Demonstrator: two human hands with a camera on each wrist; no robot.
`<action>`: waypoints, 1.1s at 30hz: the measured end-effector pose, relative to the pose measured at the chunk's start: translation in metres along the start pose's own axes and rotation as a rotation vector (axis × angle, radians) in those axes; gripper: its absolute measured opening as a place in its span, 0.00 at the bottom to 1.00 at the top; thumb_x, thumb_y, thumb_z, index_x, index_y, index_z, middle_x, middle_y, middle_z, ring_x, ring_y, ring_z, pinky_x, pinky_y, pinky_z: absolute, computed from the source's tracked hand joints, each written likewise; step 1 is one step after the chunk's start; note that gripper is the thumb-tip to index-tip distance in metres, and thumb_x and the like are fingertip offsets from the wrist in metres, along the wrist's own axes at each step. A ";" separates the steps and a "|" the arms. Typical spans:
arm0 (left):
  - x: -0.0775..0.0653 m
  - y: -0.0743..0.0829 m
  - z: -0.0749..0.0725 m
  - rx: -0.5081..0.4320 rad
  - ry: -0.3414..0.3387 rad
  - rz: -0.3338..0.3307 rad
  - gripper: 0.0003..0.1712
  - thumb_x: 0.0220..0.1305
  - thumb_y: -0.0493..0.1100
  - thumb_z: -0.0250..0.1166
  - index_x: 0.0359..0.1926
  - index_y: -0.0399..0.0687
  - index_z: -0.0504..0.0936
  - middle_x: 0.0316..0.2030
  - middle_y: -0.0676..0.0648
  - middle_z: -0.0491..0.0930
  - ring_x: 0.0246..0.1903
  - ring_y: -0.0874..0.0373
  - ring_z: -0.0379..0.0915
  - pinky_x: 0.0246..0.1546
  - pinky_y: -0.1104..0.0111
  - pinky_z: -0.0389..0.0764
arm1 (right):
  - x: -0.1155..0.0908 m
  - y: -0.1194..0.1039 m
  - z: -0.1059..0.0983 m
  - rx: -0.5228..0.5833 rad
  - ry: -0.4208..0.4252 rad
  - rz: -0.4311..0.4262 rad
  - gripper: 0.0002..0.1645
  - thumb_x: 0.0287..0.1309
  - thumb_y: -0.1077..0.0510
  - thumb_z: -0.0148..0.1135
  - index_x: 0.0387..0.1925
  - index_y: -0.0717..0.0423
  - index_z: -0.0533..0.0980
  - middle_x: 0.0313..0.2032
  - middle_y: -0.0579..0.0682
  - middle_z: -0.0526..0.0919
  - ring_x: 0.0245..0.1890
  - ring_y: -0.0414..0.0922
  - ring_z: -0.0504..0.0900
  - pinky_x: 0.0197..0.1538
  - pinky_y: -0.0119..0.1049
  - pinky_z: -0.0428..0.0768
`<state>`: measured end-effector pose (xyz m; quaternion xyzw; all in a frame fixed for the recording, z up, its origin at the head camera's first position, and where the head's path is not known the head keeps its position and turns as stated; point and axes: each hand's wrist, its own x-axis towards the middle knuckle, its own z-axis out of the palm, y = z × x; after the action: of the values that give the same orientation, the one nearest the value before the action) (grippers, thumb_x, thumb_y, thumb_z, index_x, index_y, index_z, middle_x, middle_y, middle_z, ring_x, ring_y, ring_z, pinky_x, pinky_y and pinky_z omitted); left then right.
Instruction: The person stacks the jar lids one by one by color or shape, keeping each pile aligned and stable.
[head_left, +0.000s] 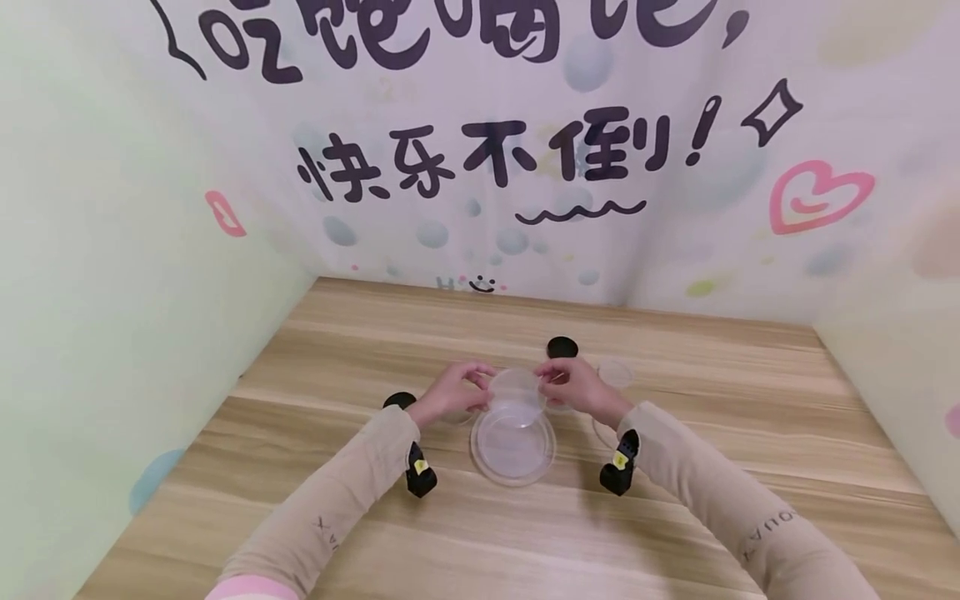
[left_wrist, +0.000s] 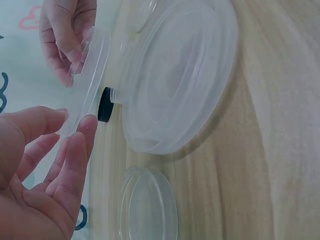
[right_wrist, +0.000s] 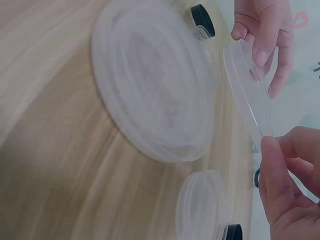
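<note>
Between both hands is a small clear plastic lid (head_left: 517,392), round and shallow-rimmed. My left hand (head_left: 457,390) pinches its left edge with thumb and fingertips. On the opposite edge, the right hand (head_left: 581,387) pinches it the same way. In the left wrist view the lid (left_wrist: 89,80) stands tilted, raised off the table. Just below it, nearer the body, a large round translucent lid (head_left: 516,450) lies on the table, and the held lid overlaps its far rim in the head view.
A black-capped clear jar (right_wrist: 202,21) stands beyond the large lid on the left, and a black cap (head_left: 562,347) shows behind the right hand. Another clear round lid (left_wrist: 152,207) lies left of the large one, with more (head_left: 615,373) on the right. A printed curtain (head_left: 480,242) borders the table's back.
</note>
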<state>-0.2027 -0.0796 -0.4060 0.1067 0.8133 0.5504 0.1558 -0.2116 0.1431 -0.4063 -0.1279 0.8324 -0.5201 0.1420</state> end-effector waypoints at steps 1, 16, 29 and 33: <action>0.000 -0.001 0.001 0.008 -0.009 0.010 0.20 0.50 0.28 0.61 0.48 0.34 0.73 0.31 0.42 0.73 0.23 0.53 0.76 0.30 0.59 0.79 | -0.001 0.001 0.000 -0.007 -0.006 -0.002 0.14 0.51 0.69 0.57 0.42 0.69 0.73 0.32 0.56 0.75 0.32 0.44 0.75 0.37 0.43 0.79; -0.004 -0.008 0.002 0.121 -0.083 0.026 0.20 0.50 0.29 0.61 0.48 0.36 0.74 0.32 0.42 0.73 0.22 0.57 0.76 0.26 0.60 0.78 | -0.006 0.014 0.011 -0.081 -0.048 -0.093 0.16 0.46 0.72 0.56 0.41 0.70 0.74 0.29 0.54 0.75 0.28 0.43 0.73 0.28 0.34 0.78; -0.008 -0.010 0.005 0.186 -0.105 0.053 0.20 0.49 0.28 0.61 0.47 0.39 0.75 0.32 0.43 0.73 0.21 0.60 0.74 0.20 0.68 0.76 | -0.014 0.013 0.010 -0.155 -0.076 -0.226 0.18 0.41 0.74 0.56 0.39 0.71 0.74 0.32 0.59 0.75 0.31 0.45 0.73 0.33 0.30 0.75; -0.008 -0.009 0.007 0.204 -0.108 0.045 0.21 0.49 0.28 0.61 0.48 0.40 0.76 0.32 0.44 0.73 0.21 0.61 0.72 0.18 0.73 0.72 | -0.015 0.014 0.008 -0.129 -0.102 -0.206 0.18 0.41 0.74 0.57 0.40 0.70 0.74 0.31 0.59 0.74 0.31 0.45 0.72 0.31 0.29 0.74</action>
<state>-0.1923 -0.0794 -0.4154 0.1695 0.8530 0.4615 0.1754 -0.1959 0.1478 -0.4205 -0.2477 0.8383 -0.4703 0.1215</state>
